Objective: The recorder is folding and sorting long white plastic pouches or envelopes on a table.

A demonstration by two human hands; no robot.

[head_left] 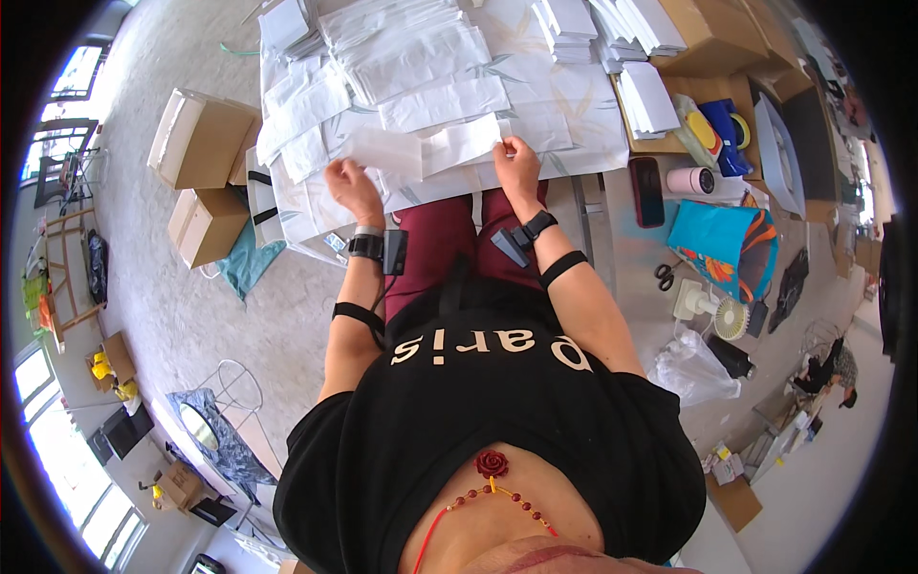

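Note:
A long white paper strip stretches between my two hands above the near edge of the covered table. Its left half looks greyer and more see-through, and a fold or seam shows near the middle. My right hand pinches the strip's right end between thumb and fingers. At the opposite end, my left hand is closed on the left edge with bent fingers. Flat white sleeves or sheets lie in overlapping rows just beyond the strip.
White stacks stand at the table's right, beside an open cardboard box. A phone, pink bottle, blue bag, scissors and small fan lie to the right. Cardboard boxes stand left of the table.

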